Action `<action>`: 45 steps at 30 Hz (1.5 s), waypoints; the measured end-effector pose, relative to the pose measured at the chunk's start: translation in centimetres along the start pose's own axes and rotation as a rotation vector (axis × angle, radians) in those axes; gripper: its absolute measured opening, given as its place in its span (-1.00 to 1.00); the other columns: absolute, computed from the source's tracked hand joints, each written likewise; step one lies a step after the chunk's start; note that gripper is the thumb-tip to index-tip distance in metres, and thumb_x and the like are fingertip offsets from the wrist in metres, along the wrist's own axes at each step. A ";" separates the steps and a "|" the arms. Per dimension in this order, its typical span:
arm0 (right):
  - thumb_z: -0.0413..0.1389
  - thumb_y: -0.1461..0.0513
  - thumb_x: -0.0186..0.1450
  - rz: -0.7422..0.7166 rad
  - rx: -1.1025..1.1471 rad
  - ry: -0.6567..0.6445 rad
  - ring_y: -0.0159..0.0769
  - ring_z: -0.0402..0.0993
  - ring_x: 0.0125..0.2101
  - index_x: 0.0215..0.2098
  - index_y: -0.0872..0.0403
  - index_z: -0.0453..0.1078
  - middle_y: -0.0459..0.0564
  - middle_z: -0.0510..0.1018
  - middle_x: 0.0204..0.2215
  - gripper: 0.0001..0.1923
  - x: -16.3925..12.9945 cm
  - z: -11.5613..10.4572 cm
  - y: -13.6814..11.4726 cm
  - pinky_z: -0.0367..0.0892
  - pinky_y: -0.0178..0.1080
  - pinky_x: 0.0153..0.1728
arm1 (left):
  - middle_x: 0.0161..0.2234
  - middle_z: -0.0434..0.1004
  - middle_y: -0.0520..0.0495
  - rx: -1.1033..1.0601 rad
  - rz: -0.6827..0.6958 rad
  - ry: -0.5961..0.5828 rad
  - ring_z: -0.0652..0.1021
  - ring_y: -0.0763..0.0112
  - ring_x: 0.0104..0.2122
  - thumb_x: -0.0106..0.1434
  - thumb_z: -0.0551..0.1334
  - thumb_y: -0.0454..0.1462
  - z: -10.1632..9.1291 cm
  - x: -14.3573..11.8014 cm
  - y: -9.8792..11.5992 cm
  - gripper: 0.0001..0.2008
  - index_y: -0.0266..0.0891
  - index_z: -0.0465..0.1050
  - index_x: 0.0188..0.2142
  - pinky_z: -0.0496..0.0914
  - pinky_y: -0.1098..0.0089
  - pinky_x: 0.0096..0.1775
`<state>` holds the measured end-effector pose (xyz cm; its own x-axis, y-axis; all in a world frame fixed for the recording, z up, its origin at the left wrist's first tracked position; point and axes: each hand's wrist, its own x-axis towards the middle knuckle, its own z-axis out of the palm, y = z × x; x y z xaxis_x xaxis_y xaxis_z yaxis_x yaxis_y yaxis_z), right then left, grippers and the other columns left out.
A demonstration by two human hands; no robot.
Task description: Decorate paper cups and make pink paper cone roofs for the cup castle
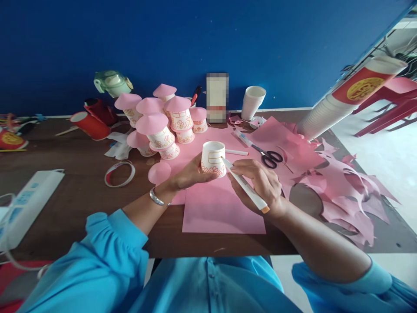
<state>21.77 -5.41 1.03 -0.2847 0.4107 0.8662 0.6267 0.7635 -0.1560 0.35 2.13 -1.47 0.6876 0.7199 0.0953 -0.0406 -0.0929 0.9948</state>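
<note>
Blue sleeves fill the lower edge of the view, nearest the camera, and both forearms extend from them over the brown surface.

Left hand: fingers closed around the side of an inverted white paper cup, which it holds just above a pink paper sheet. The cup wall carries orange line drawings. A metal bracelet sits on the left wrist.

Right hand: closed around a white marker with an orange end cap. The marker tip touches the cup wall on its right side.

Behind the cup, a cluster of decorated cups with pink cone tops stands on the surface. Black-handled scissors lie to the right of the cup on pink paper. Pink paper offcuts cover the right part of the surface. A stack of plain white cups stands near the blue wall. A tape roll and a white power strip lie to the left.
</note>
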 end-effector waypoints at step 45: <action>0.13 0.39 0.42 -0.020 0.011 -0.097 -0.29 0.64 -0.37 -0.05 0.06 0.36 -0.02 0.65 -0.32 -0.82 0.0 0.4 -0.4 0.52 -0.28 -0.43 | -0.11 0.58 -0.16 -0.043 0.002 -0.025 0.56 0.24 -0.14 0.22 0.50 -0.10 -0.2 0.1 -0.5 -0.55 -0.21 0.43 -0.01 0.48 0.27 -0.12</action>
<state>21.29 -5.52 0.88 -0.3661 0.4412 0.8193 0.6125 0.7771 -0.1448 0.30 2.42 -1.99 0.7053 0.7023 0.0969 -0.0729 -0.0641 0.9953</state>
